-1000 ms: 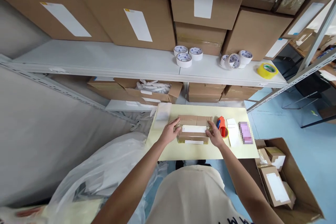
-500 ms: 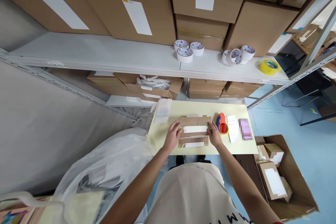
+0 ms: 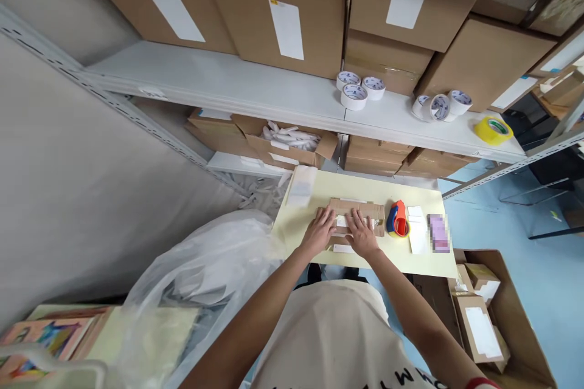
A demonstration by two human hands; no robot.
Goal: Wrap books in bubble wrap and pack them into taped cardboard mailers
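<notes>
A flat brown cardboard box (image 3: 354, 206) with a white label lies on the pale yellow table (image 3: 296, 237). My left hand (image 3: 322, 228) rests flat on its left part, fingers stretched out. Over the label, toward the right, lies my right hand (image 3: 362, 231), palm down with the fingers spread. Both hands cover much of the label. More cardboard with a white label (image 3: 343, 248) shows below my hands at the near side. Just right of the box stands an orange and blue tape dispenser (image 3: 398, 219).
White sheets (image 3: 417, 231) and a purple blurred item (image 3: 438, 233) lie at the table's right. A large open carton (image 3: 515, 316) with small boxes stands on the floor. White tape rolls (image 3: 354, 97) and a yellow roll (image 3: 493, 130) sit on the shelf. Plastic sheeting (image 3: 214, 255) bulges at left.
My hands have moved from the box's two ends inward onto its top, and the fingers now lie flat and spread. The camera view has turned slightly left.
</notes>
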